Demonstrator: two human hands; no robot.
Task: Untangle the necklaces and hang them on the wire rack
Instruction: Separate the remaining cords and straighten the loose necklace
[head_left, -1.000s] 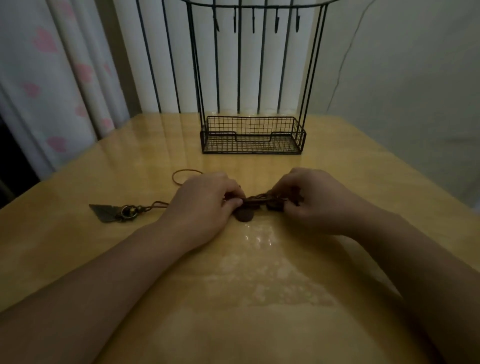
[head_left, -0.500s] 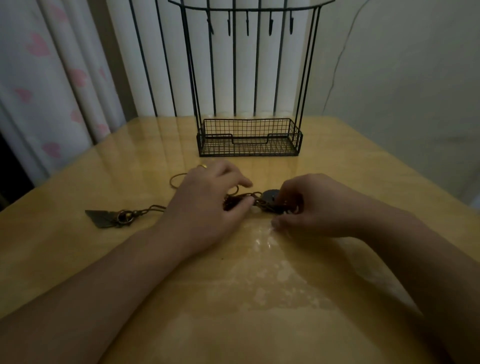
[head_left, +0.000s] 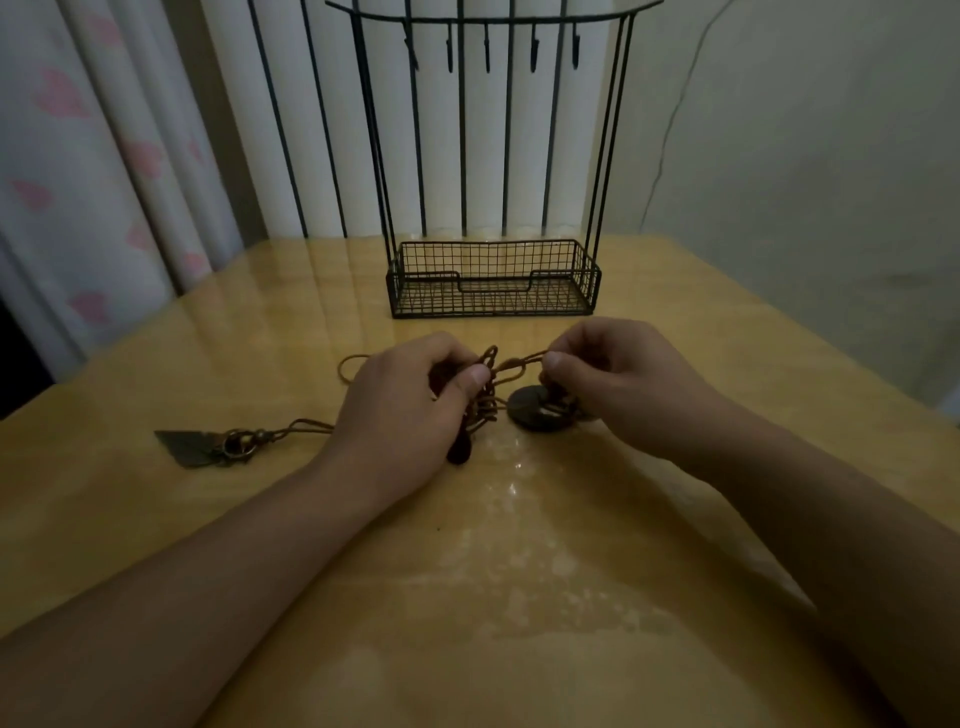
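Leftmost, a flat metal pendant (head_left: 189, 447) is seen outside the left hand (head_left: 400, 410), whose curled fingers grip the tangled necklaces (head_left: 485, 400) bunched between both hands, while a cord loop is pinched by the right hand (head_left: 618, 384) above a dark disc pendant (head_left: 535, 410); no writing is legible.

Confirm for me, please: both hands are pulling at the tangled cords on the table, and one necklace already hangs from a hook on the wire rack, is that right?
Not quite. In the head view the wire rack has nothing on its hooks. The rest holds: the left hand and right hand both pinch the tangled cords over the table.
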